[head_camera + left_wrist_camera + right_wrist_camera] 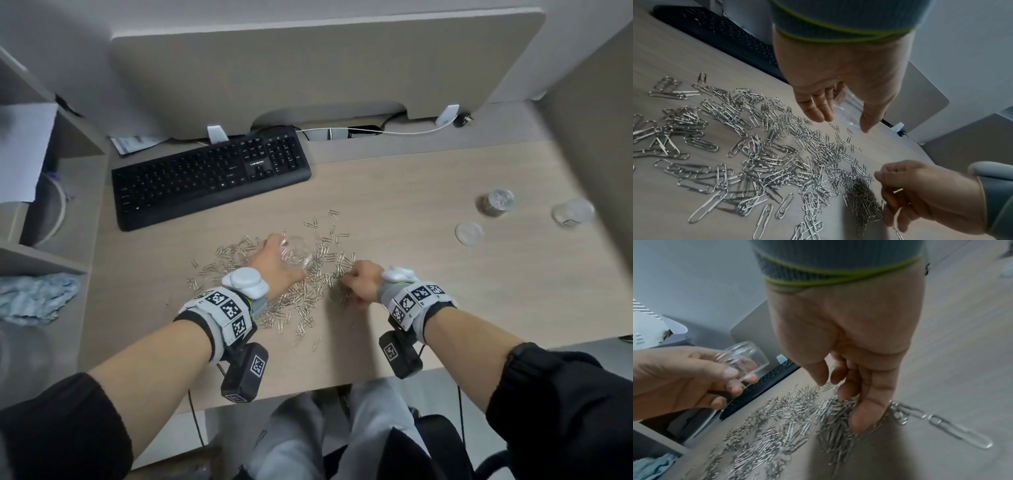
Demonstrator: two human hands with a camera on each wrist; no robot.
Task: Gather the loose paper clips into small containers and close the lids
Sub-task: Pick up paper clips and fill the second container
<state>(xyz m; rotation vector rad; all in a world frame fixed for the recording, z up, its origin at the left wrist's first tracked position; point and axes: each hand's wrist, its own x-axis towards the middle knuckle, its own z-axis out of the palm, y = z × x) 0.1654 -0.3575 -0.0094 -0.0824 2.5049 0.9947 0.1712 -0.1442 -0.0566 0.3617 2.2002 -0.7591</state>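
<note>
Left hand [274, 262] grip curls round a clear container [295, 255]; right hand [363, 282] grip pinches paper clips [308, 294].

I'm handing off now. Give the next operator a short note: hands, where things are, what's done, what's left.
Left hand holds an open clear jar above the clips.
Right hand is curled into the right edge of the pile, pinching clips.
Most clips lie loose on the desk.
Far right: a filled jar with its lid on, another clear jar whose contents I cannot tell, and a loose lid.
Done: one jar appears filled and closed.
Left: fill the held jar, put on the lid, gather the remaining clips.
</note>
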